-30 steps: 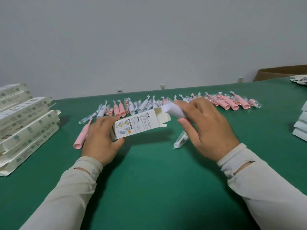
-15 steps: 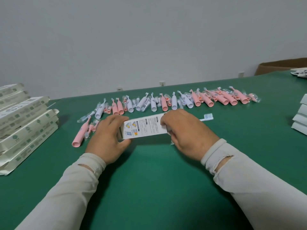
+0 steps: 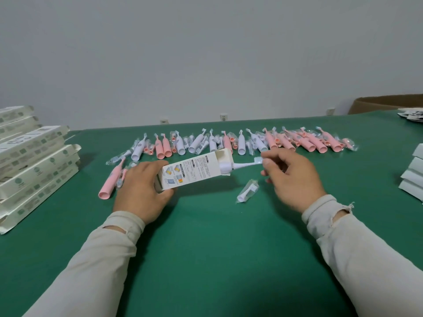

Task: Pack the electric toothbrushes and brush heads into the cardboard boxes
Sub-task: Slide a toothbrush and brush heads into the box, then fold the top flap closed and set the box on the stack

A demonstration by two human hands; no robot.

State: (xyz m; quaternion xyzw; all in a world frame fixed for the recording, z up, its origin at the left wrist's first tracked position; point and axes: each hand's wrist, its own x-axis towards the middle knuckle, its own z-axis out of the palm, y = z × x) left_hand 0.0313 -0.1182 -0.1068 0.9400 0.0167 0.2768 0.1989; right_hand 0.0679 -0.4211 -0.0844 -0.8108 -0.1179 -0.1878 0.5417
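Observation:
My left hand [image 3: 142, 188] grips the left end of a white printed cardboard box [image 3: 194, 171], held just above the green table [image 3: 206, 248]. The box's right end is open. A white electric toothbrush [image 3: 242, 165] sits partly inside it, its thin neck and bristle head sticking out to the right. My right hand [image 3: 293, 179] pinches the bristle tip between thumb and index finger. A brush head in a clear wrapper [image 3: 248, 191] lies on the table below the box's open end.
A long row of pink and white toothbrushes with wrapped heads [image 3: 229, 144] lies across the back. One pink toothbrush [image 3: 112, 179] rests left of my left hand. Boxes are stacked at the left [image 3: 34, 165] and right [image 3: 412, 175] edges. A brown carton [image 3: 386, 104] stands far right.
The white toothbrush has gone body-first into the box. My right hand slid right from the box mouth out to the bristle tip, uncovering the wrapped brush head on the table.

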